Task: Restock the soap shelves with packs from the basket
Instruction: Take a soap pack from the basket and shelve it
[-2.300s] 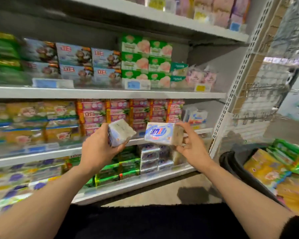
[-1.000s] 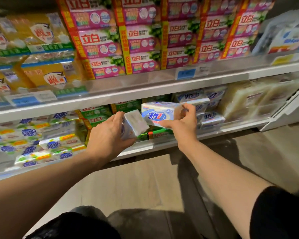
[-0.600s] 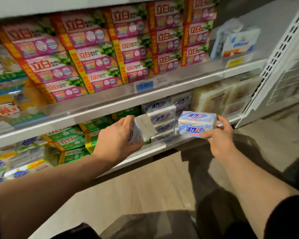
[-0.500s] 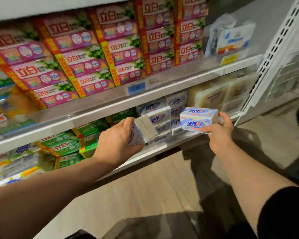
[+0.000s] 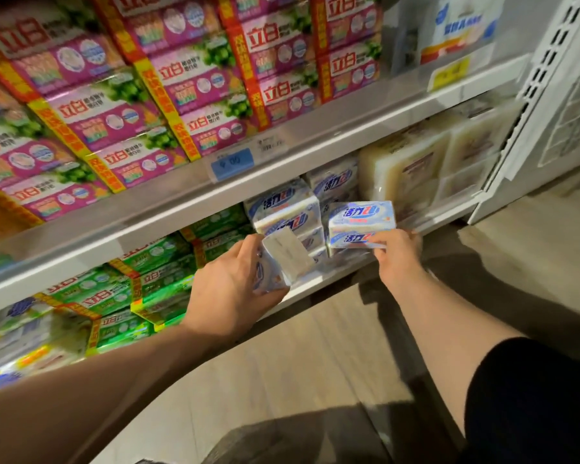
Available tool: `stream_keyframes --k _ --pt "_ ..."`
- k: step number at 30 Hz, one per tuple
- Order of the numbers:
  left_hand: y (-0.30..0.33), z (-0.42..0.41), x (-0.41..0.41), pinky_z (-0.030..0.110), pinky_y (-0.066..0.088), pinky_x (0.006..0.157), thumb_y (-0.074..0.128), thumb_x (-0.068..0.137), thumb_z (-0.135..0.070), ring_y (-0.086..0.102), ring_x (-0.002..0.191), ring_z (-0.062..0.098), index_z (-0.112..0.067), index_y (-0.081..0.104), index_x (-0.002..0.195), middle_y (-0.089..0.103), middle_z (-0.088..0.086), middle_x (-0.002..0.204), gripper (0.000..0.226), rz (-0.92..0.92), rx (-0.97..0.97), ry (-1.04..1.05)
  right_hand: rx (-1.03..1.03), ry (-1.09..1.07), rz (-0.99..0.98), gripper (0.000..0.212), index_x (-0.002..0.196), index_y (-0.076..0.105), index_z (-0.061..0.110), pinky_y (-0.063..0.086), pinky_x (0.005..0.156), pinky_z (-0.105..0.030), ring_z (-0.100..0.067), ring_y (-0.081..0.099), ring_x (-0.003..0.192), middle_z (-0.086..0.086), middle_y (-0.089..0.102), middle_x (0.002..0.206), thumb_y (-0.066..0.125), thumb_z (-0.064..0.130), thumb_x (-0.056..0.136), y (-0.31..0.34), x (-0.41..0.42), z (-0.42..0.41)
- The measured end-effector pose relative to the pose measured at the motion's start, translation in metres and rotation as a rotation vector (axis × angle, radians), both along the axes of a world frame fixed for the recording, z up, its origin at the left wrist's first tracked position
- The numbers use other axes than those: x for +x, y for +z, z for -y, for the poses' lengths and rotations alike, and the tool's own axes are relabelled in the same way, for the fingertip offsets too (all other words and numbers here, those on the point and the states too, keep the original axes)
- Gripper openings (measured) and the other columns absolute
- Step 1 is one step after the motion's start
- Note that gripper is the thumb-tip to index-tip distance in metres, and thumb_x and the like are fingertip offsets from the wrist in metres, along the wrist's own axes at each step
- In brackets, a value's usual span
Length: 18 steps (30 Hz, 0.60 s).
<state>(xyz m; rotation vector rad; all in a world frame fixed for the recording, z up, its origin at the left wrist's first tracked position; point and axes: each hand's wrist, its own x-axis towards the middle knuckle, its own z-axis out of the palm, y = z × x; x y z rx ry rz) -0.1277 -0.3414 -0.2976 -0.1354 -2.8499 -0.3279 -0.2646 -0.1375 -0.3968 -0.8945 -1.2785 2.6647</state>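
- A blue-and-white soap pack (image 5: 362, 224) is pinched at its lower edge by the right hand (image 5: 397, 259), fingers curled under it, and is held level right at the mouth of the bottom shelf (image 5: 318, 286).
- A second pack (image 5: 282, 259) is gripped end-on by the left hand (image 5: 235, 289), tilted, with its plain white end face turned up toward the camera.
- The stack of matching packs (image 5: 283, 209) is seen at 12 o'clock from the left hand and at about 10 o'clock from the right; the right-hand pack is just beside it, contact not clear.
- The packs are judged light, blocky and stiff, with glossy film that could slip; a grasp across the long sides is judged safest.
- The cream bars (image 5: 412, 165) lie at 1 o'clock from the right hand, and the pink packs (image 5: 195, 92) fill the shelf above.
- The basket is not in view.
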Motion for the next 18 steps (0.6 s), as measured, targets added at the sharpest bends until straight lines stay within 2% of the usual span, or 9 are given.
stream_keyframes --k 2,4,6,9,12,14,16,18 --pt "-0.002 0.001 -0.002 0.031 0.045 0.062 0.078 0.071 -0.048 0.067 0.085 0.030 -0.019 0.051 0.126 0.067 0.003 0.110 0.067 0.003 -0.007 -0.008 -0.069 -0.028 -0.028 0.033 0.085 0.052 0.005 0.049 0.048 -0.023 -0.020 0.060 0.063 -0.011 0.060 0.075 0.054 -0.019 0.064 0.002 0.003 0.002" --pt "-0.006 0.003 -0.001 0.032 0.047 0.060 0.080 0.070 -0.046 0.068 0.081 0.031 -0.017 0.053 0.125 0.068 0.004 0.107 0.068 0.010 -0.013 -0.035 -0.057 0.040 -0.044 0.037 0.102 0.057 -0.002 0.051 0.051 -0.021 -0.021 0.064 0.067 -0.014 0.063 0.083 0.047 -0.021 0.072 0.004 0.005 0.000" --pt "-0.007 0.004 0.000 0.034 0.051 0.062 0.080 0.070 -0.048 0.068 0.082 0.030 -0.017 0.053 0.125 0.069 0.004 0.108 0.069 0.023 -0.002 -0.043 -0.024 0.105 -0.047 0.040 0.109 0.059 -0.001 0.052 0.056 -0.020 -0.019 0.065 0.072 -0.014 0.065 0.088 0.045 -0.020 0.076 0.002 0.006 -0.004" --pt "-0.010 0.007 0.001 0.034 0.051 0.060 0.079 0.071 -0.049 0.068 0.079 0.030 -0.016 0.053 0.123 0.069 0.005 0.106 0.067 0.022 -0.008 -0.063 0.014 0.158 -0.043 0.037 0.106 0.062 0.004 0.051 0.060 -0.017 -0.015 0.066 0.076 -0.010 0.066 0.090 0.044 -0.017 0.080 0.001 0.009 -0.007" --pt "-0.013 0.010 0.001 0.034 0.052 0.060 0.081 0.070 -0.046 0.068 0.079 0.030 -0.016 0.052 0.123 0.069 0.006 0.105 0.067 0.024 -0.012 -0.059 -0.003 0.139 -0.035 0.029 0.094 0.064 0.008 0.052 0.062 -0.018 -0.018 0.066 0.083 -0.009 0.067 0.090 0.046 -0.013 0.082 0.000 0.012 -0.008" --pt "-0.014 0.011 0.001 0.035 0.052 0.060 0.081 0.070 -0.047 0.067 0.079 0.030 -0.016 0.052 0.122 0.069 0.005 0.105 0.067 0.028 -0.003 -0.044 -0.053 0.117 -0.030 0.020 0.089 0.065 0.010 0.053 0.067 -0.021 -0.021 0.065 0.090 -0.008 0.068 0.091 0.053 -0.005 0.084 0.001 0.014 -0.007" --pt "-0.015 0.012 0.000 0.036 0.052 0.060 0.080 0.070 -0.047 0.067 0.080 0.031 -0.015 0.053 0.123 0.069 0.006 0.105 0.068 0.027 0.004 -0.036 -0.063 0.145 -0.045 0.014 0.095 0.064 0.014 0.054 0.075 -0.029 -0.021 0.067 0.090 -0.007 0.069 0.094 0.064 0.005 0.084 0.007 0.014 0.002" --pt "-0.016 0.012 0.000 0.036 0.052 0.061 0.080 0.070 -0.047 0.067 0.081 0.030 -0.016 0.052 0.123 0.069 0.006 0.107 0.068 0.026 0.004 -0.032 -0.004 0.141 -0.018 0.028 0.101 0.058 0.019 0.056 0.073 -0.037 -0.022 0.069 0.084 -0.006 0.069 0.092 0.072 0.006 0.081 0.011 0.012 0.017"
